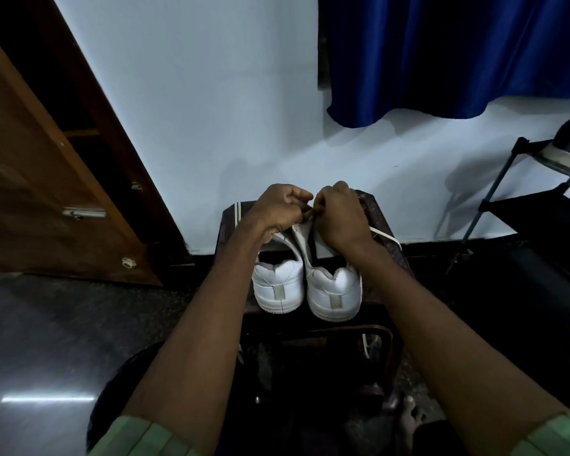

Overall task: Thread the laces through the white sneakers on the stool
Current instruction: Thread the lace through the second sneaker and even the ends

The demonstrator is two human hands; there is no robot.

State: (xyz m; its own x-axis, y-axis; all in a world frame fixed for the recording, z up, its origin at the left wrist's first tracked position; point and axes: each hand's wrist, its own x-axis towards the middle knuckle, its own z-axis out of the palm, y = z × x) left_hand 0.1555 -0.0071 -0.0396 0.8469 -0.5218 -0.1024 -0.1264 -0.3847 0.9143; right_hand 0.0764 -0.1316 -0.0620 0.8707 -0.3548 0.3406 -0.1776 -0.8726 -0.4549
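Observation:
Two white sneakers stand side by side on a dark stool (pixel 384 222), heels toward me: the left sneaker (pixel 278 286) and the right sneaker (pixel 334 292). My left hand (pixel 277 209) and my right hand (pixel 338 215) meet over the front of the right sneaker, fingers curled and pinching a white lace at its eyelets. The lace tip between the fingers is mostly hidden. A loose stretch of white lace (pixel 387 238) trails off to the right over the stool's edge. Another white lace (pixel 238 210) lies along the stool's left side.
A brown wooden door (pixel 46 179) leans open at the left. A white wall is behind the stool, with a blue curtain (pixel 441 60) at upper right. A dark metal rack (pixel 524 209) stands at the right. The floor is dark and glossy.

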